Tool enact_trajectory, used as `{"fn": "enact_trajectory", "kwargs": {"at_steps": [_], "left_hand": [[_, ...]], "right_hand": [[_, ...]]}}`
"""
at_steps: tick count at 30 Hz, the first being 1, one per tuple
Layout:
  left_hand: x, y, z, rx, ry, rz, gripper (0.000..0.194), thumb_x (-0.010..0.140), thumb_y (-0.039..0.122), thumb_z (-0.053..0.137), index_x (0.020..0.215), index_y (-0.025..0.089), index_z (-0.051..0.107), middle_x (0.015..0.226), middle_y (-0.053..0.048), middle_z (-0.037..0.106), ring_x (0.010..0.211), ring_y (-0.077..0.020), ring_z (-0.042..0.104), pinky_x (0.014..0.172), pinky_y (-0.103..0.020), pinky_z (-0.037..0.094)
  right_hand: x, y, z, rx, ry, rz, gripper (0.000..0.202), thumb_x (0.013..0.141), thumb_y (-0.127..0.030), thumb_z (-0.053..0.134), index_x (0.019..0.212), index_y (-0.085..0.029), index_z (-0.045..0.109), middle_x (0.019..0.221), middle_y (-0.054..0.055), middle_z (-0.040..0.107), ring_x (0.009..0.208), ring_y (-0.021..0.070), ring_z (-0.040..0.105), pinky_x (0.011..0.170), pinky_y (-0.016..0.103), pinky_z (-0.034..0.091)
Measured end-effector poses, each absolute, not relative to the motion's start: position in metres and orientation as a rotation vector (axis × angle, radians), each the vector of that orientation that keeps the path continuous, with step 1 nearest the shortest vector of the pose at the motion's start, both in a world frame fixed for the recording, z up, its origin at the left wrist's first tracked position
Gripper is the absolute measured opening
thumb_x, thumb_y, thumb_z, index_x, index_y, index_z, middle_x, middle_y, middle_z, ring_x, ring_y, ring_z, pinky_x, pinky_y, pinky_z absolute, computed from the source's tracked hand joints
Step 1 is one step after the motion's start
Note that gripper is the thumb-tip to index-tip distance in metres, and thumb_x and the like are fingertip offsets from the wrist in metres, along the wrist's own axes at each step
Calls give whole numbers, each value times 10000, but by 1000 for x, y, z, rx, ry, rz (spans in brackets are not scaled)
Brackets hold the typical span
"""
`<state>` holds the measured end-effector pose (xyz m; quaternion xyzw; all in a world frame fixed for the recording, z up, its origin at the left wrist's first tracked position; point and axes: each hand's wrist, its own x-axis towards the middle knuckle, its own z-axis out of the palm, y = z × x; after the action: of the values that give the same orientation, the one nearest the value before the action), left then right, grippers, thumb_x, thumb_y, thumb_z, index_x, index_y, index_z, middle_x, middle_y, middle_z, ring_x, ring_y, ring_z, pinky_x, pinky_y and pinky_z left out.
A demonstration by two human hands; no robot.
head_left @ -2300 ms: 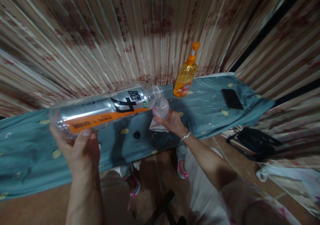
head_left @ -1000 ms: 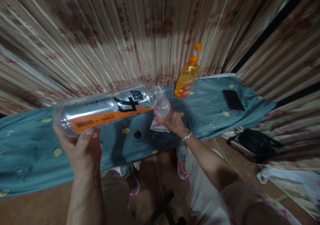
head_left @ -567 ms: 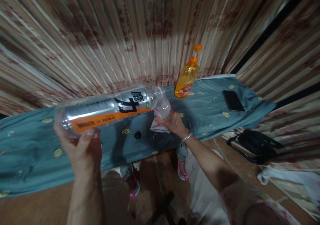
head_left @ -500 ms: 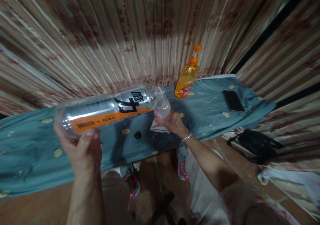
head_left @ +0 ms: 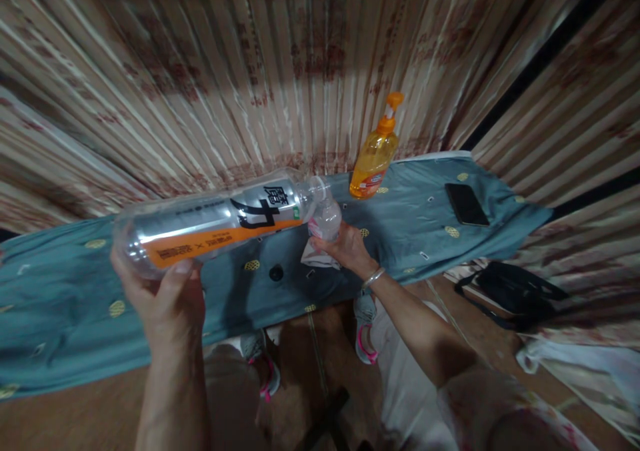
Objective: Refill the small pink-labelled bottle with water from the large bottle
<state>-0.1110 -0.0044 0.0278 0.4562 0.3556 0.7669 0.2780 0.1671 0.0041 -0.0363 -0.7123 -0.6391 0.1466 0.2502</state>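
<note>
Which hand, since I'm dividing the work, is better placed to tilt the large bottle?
Probably the left hand: it grips the large bottle near its base, while the right hand holds the small bottle near the other's mouth.

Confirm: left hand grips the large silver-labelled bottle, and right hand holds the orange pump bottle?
Not quite: the head view shows the right hand holding a small clear plastic bottle. The left hand does grip the large silver-labelled bottle.

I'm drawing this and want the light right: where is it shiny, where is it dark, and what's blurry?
In the head view, pale glare streaks the silver label of the big bottle; a dark shadow in the head view crosses the teal cloth; the flowery sleeve looks blurry at the head view's bottom right.
</note>
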Motion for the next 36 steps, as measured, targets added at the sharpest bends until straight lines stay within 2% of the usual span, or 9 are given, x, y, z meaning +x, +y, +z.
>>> {"fn": "enact_trajectory", "kwargs": {"at_steps": [7,12,15,18,22,27,32,36], "left_hand": [[-113,-6,24,1318,969,2038,850,414,458,991,1229,463,750,1179,-3,692,995,-269,664,880,-575,628],[-114,-4,24,1301,944,2059,844,383,440,1005,1193,440,769,1130,-1,691,922,-233,652,812,-494,632],[-114,-5,26,1331,971,2038,828,403,473,993,1197,453,762,1167,-8,704,973,-251,666,775,-454,638],[-114,-8,26,1358,978,2008,821,436,500,969,1225,468,745,1249,-17,701,1088,-301,677,804,-494,653],[-115,-7,25,1371,939,1988,795,485,531,952,1247,477,730,1313,-23,687,1225,-359,658,922,-609,637],[-115,-5,26,1345,914,2012,823,447,500,980,1236,476,745,1293,-21,707,1271,-379,650,1028,-701,579],[-115,-6,28,1389,968,1976,823,458,558,953,1245,479,727,1343,-17,703,1284,-391,652,988,-705,601],[-115,-7,28,1408,956,1958,787,505,538,938,1257,470,716,1365,-21,688,1302,-392,637,964,-683,619]], "right_hand": [[168,4,-37,-1923,-1731,425,534,856,-455,884,1243,-125,724,1084,184,850,1040,320,832,862,332,630],[169,5,-39,-1904,-1715,436,538,859,-441,880,1255,-115,715,1102,197,844,1065,328,827,884,359,637],[169,6,-44,-1877,-1714,418,507,853,-437,884,1240,-158,713,1088,163,852,1048,314,830,875,357,636],[169,6,-46,-1884,-1702,401,513,842,-447,892,1225,-152,719,1078,167,852,1036,317,831,868,343,633],[169,6,-46,-1893,-1711,396,537,844,-455,890,1225,-117,722,1073,193,847,1030,332,832,862,346,634],[169,6,-47,-1900,-1730,353,522,848,-470,881,1219,-138,725,1060,173,852,1014,322,835,838,346,635],[169,6,-48,-1874,-1737,361,551,850,-474,878,1235,-115,713,1065,174,852,1025,318,832,843,329,624],[168,5,-44,-1911,-1717,370,548,842,-461,891,1226,-108,722,1066,183,851,1026,324,833,849,320,627]]}}
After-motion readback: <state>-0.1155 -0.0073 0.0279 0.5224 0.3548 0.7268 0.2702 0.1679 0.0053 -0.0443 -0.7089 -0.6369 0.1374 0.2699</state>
